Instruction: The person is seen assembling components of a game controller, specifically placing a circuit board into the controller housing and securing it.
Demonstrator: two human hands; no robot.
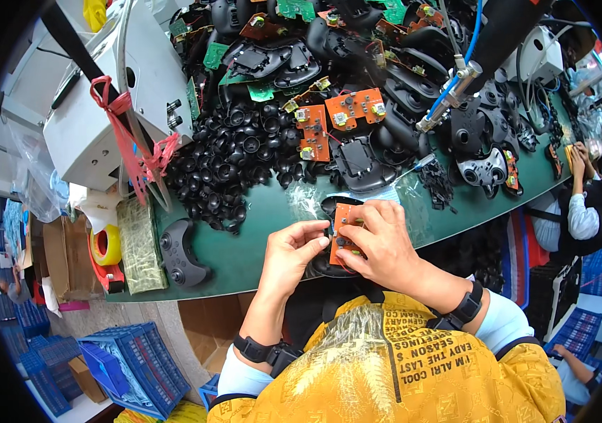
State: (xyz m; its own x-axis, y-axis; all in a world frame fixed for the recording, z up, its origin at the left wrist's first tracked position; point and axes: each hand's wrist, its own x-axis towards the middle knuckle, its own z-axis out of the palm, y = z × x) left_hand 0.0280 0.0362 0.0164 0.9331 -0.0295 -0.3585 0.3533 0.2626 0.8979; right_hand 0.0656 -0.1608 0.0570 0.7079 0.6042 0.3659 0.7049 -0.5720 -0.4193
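At the near edge of the green table, my right hand [383, 238] grips an orange circuit board [343, 220], its fingers curled over the right side. My left hand [292, 252] is closed at the board's left edge, thumb and forefinger nearly together. Something small and dark shows by those fingertips, too small to name. Beneath the board lies a black controller shell [330, 204], mostly hidden by the board and my hands. Beyond my left hand spreads a heap of small black thumbstick caps [227, 155]. More orange circuit boards [354, 109] lie beyond the shell.
Controller shells and boards pile up at the back. A grey machine [114, 106] stands left, near a dark controller [181, 252] and a yellow tape roll [106, 245]. An electric screwdriver [449, 95] hangs at right. Another person [593, 201] sits far right. Blue crates [135, 370] stand lower left.
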